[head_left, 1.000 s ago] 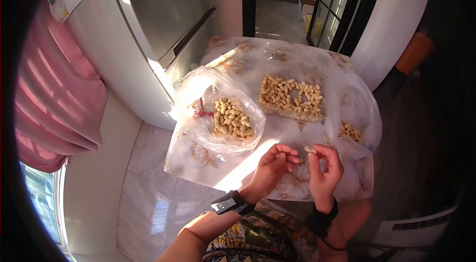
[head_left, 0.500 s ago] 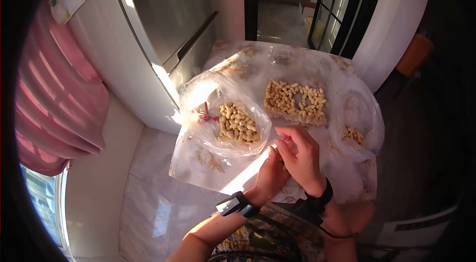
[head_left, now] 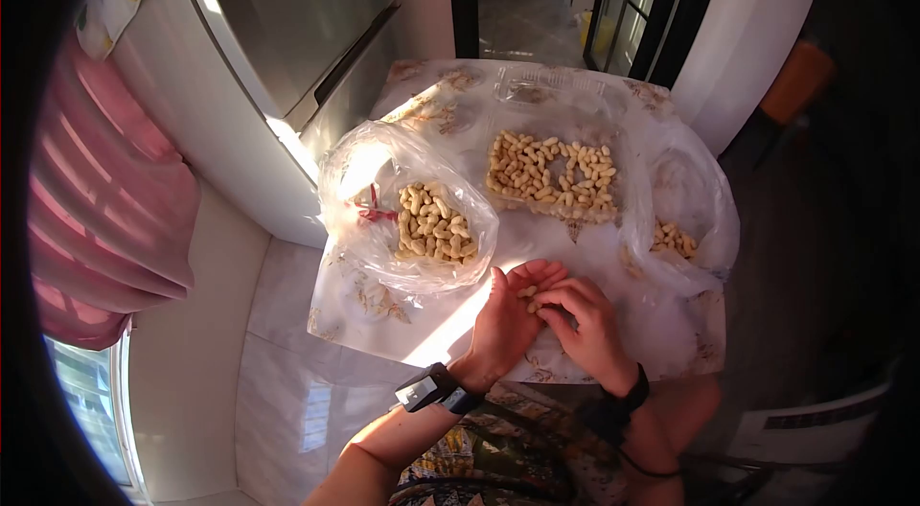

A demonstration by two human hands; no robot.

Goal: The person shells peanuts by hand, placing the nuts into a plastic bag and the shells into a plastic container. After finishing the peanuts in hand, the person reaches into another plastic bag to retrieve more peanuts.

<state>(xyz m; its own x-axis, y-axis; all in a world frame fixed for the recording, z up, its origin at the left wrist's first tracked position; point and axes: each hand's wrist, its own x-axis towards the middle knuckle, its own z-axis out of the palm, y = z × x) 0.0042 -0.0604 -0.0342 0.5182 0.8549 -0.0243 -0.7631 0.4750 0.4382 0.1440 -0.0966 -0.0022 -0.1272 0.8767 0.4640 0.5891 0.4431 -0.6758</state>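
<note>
My left hand (head_left: 505, 322) is turned palm up and cupped, with a few peanuts in their shells (head_left: 528, 295) lying in it. Thumb and fingers of my right hand (head_left: 587, 329) pinch at a peanut over that palm. To the left is a clear plastic bag (head_left: 345, 175) holding a heap of unshelled peanuts (head_left: 436, 223). Beyond my hands, a clear plastic box (head_left: 546, 210) contains more peanuts (head_left: 527, 169), with a bare patch among them. Another clear bag (head_left: 704, 190) on the right has a small pile of peanuts (head_left: 675, 240) inside.
Everything stands on a small table with a pale patterned cover (head_left: 369, 300). The box's clear lid (head_left: 541, 89) lies towards the far edge. A refrigerator (head_left: 297, 17) borders the left side, a glass-paned door (head_left: 628, 3) stands beyond, and a pink curtain (head_left: 105, 209) hangs far left.
My left hand has turned palm up and opened out, bringing peanuts into sight. My right hand has moved down beside it, fingers at the palm. The whole view has shifted slightly.
</note>
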